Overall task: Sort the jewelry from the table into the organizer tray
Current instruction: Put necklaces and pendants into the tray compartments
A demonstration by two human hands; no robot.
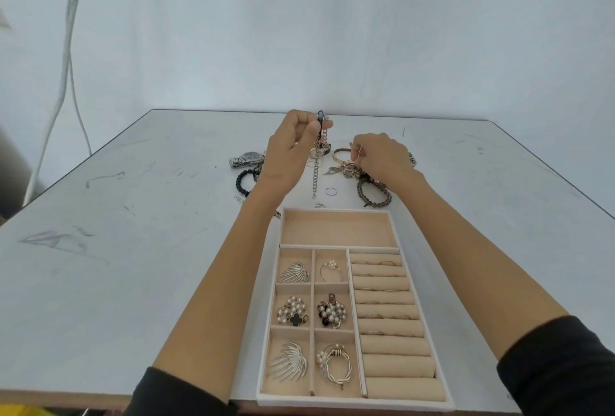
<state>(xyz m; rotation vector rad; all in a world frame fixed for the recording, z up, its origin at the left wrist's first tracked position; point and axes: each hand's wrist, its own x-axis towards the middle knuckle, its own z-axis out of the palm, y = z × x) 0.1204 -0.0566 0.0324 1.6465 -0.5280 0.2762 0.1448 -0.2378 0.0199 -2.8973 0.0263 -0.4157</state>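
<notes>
Tray [352, 401] nearest; left hand [293, 146] grip pinches chain [314, 176]; right hand [382, 156] grip pinches jewelry pile [346, 169].

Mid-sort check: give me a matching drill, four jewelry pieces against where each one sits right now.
Pieces:
A. silver watch
B. hanging chain
C. black clover charm
D. braided bracelet

Places:
1. in a tray compartment
2. pinched by the left hand
3. on the table, close by the right hand
4. on the table, left of the left hand

Pairs: A-4, B-2, C-1, D-3.
</notes>
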